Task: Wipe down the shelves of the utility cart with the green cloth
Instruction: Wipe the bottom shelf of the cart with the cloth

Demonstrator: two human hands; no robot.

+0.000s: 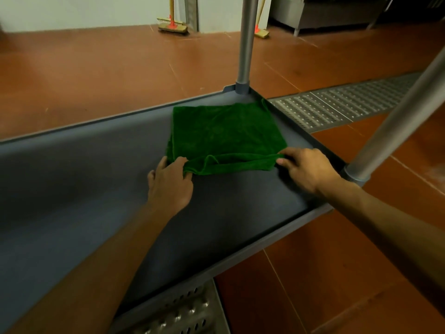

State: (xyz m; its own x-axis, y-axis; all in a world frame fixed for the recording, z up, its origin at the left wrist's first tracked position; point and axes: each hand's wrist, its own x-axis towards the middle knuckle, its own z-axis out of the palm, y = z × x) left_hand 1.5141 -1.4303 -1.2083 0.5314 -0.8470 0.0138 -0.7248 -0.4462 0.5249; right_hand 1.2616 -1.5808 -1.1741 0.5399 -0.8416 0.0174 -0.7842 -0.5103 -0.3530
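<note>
The green cloth (225,133) lies spread flat on the grey cart shelf (84,179), up against the shelf's far right corner. Its near edge is bunched and slightly lifted. My left hand (168,184) pinches the cloth's near left corner. My right hand (305,168) pinches the near right corner, close to the shelf's right rim. Both forearms reach in from the bottom of the view.
Two metal cart posts rise from the shelf corners, one at the far corner (246,42) and one at the near right (395,116). A perforated metal floor drain (337,104) runs to the right on the red tiled floor. Brooms (172,25) lean against the far wall.
</note>
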